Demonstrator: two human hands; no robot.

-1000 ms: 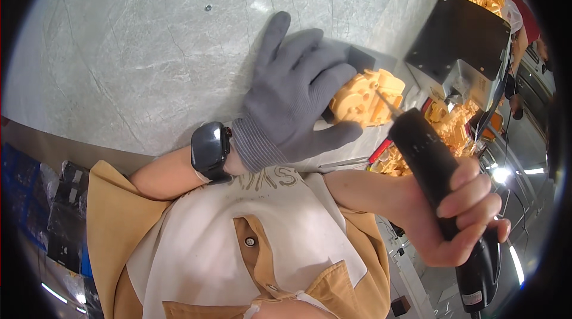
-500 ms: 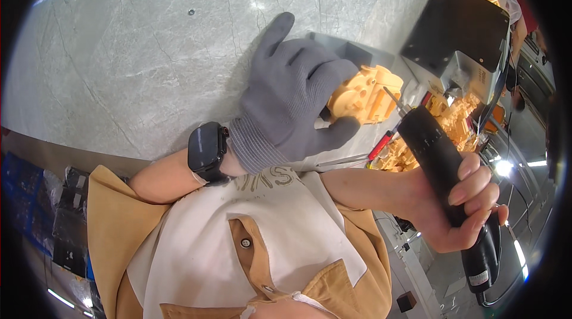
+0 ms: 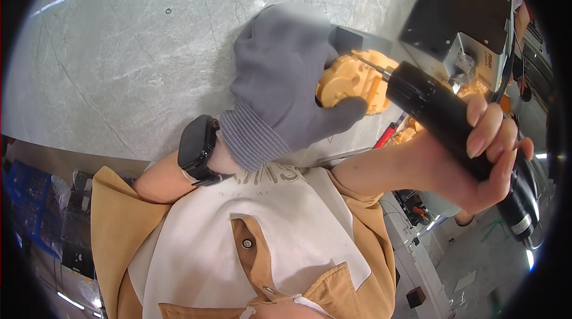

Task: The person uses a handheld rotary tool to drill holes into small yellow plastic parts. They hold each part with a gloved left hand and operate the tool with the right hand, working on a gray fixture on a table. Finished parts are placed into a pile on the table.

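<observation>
Left hand [image 3: 283,75], gloved: thumb along the near edge of the orange plastic part [image 3: 348,85], part pinched between thumb and curled fingers; far fingers are blurred, can't tell how they lie. Right hand [image 3: 465,185], bare: fingers wrapped tight round the black power screwdriver [image 3: 432,94].

Just changed: bit [image 3: 376,67] now reaches over the part, tip at its upper edge; looks like contact, can't confirm. Half a second ago it hung off the part's right side. Reads as the driver being applied to that spot, left hand steadying.

Also different: the glove's pointing finger stuck out plainly before, now lost in blur; driver lies flatter, its tail swung further right.

Outward: part sits just beside a grey block [image 3: 357,40] over the desk [image 3: 137,69]. Red-handled tool [image 3: 387,134] and more orange parts [image 3: 410,131] near, right. Black-topped box [image 3: 459,6] beyond. Small metal nut [image 3: 168,10] alone, well apart left.
</observation>
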